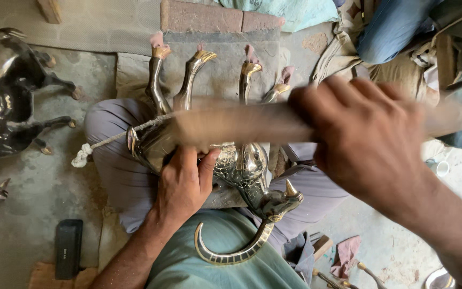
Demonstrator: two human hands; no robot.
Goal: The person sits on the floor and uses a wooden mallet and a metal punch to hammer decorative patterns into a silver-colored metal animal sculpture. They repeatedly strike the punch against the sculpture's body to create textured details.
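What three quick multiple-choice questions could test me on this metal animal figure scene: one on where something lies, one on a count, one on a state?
1. Where does the metal animal figure rest?
A. On the person's lap
B. On a shelf
C. Hanging from a hook

2. How many of its legs point up and away from the person?
A. Two
B. Four
C. Six

3. How does the long tool in the right hand look?
A. Sharp and still
B. Blurred by motion
C. Lying on the floor

Answers:
1 A: the figure lies upside down across the crossed legs, pressed by the left hand.
2 B: four legs with golden hooves stick up.
3 B: the tool is a smeared streak across the figure.
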